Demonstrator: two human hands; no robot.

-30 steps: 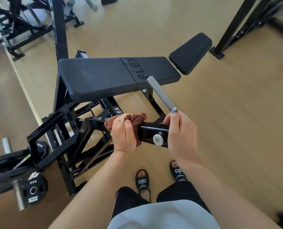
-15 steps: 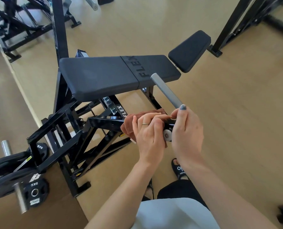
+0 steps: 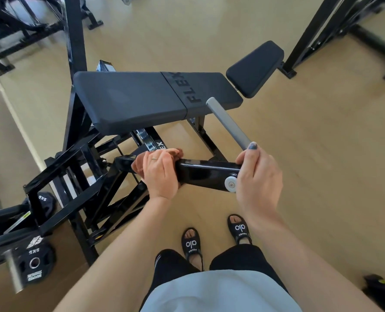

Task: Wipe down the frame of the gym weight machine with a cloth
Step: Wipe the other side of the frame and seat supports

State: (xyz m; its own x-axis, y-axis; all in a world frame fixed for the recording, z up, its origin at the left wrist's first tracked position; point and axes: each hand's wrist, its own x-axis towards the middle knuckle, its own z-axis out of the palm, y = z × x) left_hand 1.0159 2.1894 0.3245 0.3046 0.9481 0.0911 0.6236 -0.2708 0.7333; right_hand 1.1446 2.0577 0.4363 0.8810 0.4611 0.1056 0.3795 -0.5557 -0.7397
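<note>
Below the FLEX bench pad (image 3: 142, 102), the left hand (image 3: 161, 174) curls its fingers over a brown cloth (image 3: 139, 164), pressing it onto the black lever arm (image 3: 205, 174); the right hand (image 3: 257, 176) wraps the grey handle (image 3: 228, 122) base to steady it. Best to keep firm pressure and long strokes along the arm — open run lies toward the pivot cap (image 3: 232, 184), while frame struts (image 3: 79, 174) crowd the left.

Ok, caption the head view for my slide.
Left hand wipes the black frame arm with a brown cloth while the right hand grips its end.
</note>
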